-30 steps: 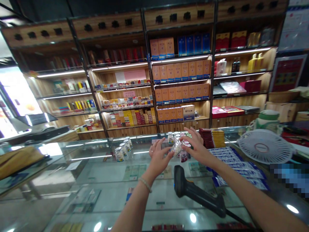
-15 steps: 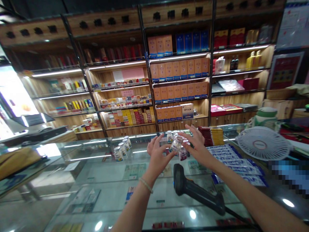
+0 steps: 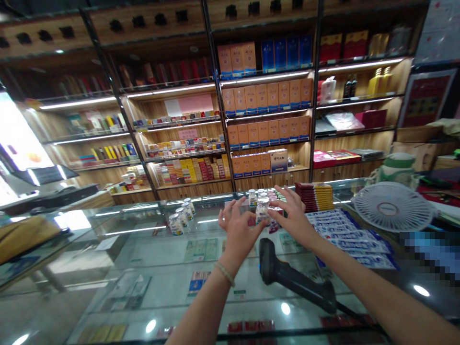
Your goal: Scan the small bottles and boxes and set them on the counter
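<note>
Near the middle of the glass counter, a small clear bottle with a pale lid [image 3: 262,211] stands upright between my hands. My left hand [image 3: 240,223] pinches its lower left side with thumb and forefinger, the other fingers raised. On its right side, my right hand [image 3: 290,211] holds it with thumb and fingertips. Behind are more small bottles [image 3: 252,198], and a reddish one [image 3: 273,225] is partly hidden by my right hand. A row of similar bottles [image 3: 176,224] stands to the left. A black handheld scanner [image 3: 294,278] lies in front of my hands.
Blue-white packets [image 3: 350,238] and a stack of red-yellow packs [image 3: 315,197] lie to the right on the glass counter [image 3: 154,292]. Beyond them are a white round fan [image 3: 391,207] and a green-white jug [image 3: 395,170]. Stocked shelves [image 3: 268,139] line the back wall.
The bottle between my hands has gone from tilted to upright and sits slightly lower against the counter. My left wrist has shifted a little right. The view has moved slightly.
</note>
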Demonstrator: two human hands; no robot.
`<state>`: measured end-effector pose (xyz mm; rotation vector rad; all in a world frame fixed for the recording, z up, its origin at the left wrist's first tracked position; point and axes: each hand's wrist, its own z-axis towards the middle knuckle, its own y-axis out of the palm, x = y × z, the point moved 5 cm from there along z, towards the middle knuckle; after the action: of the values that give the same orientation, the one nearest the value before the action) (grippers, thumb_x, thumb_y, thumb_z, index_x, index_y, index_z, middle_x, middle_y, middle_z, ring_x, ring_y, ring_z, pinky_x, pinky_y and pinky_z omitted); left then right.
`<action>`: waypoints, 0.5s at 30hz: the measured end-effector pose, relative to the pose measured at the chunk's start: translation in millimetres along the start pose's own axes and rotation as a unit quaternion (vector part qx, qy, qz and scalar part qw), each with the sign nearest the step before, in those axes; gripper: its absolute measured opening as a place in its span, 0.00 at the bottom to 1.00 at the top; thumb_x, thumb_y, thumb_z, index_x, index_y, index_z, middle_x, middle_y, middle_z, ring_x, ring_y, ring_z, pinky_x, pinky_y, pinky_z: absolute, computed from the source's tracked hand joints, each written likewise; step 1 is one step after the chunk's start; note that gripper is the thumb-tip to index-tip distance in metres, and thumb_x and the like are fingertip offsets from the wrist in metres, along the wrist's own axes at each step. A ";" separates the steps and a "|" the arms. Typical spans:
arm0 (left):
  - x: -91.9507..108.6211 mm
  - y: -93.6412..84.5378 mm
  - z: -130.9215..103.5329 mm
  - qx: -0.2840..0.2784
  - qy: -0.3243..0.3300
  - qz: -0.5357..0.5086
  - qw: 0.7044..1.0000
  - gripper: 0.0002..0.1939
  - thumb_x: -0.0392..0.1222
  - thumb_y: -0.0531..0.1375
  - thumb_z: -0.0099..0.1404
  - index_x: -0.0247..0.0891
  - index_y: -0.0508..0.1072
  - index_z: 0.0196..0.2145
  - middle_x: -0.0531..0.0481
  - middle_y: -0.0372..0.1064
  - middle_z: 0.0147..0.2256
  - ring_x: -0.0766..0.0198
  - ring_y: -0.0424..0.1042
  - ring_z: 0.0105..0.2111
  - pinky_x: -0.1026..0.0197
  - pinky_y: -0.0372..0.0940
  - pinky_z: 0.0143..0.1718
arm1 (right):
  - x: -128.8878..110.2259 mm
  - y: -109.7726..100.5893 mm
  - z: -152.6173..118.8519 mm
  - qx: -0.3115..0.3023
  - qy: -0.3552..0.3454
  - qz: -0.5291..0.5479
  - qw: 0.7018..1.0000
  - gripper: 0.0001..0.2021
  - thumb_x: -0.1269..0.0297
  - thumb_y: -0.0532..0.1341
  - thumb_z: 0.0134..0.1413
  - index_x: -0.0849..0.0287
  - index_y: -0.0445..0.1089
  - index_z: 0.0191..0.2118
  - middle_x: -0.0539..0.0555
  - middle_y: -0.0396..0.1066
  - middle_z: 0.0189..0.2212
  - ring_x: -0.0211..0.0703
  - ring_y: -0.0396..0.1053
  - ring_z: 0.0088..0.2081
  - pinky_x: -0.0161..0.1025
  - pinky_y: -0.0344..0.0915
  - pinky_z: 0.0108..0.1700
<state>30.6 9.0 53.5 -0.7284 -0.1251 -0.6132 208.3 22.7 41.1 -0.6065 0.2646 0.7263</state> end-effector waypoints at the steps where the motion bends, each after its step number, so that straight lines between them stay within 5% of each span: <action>1: 0.2 -0.5 0.2 0.001 0.000 0.001 1.000 0.10 0.50 0.72 0.55 0.44 0.79 0.27 0.47 0.65 0.61 0.41 0.54 0.64 0.29 0.44 0.65 | -0.5 -0.4 -0.2 -0.001 -0.002 -0.002 1.000 0.16 0.46 0.59 0.62 0.49 0.79 0.42 0.55 0.63 0.65 0.59 0.53 0.67 0.65 0.51 0.62; 15: -1.4 -12.3 11.0 0.016 0.022 0.031 0.999 0.11 0.53 0.71 0.56 0.45 0.79 0.28 0.48 0.65 0.62 0.43 0.55 0.64 0.30 0.40 0.66 | -17.0 -4.8 18.7 -0.031 -0.043 -0.036 0.998 0.12 0.53 0.61 0.62 0.50 0.79 0.42 0.56 0.62 0.65 0.60 0.51 0.68 0.65 0.49 0.64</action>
<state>23.6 9.7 68.4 -0.6849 -0.0714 -0.5668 199.7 21.8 65.3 -0.6380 0.1404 0.6905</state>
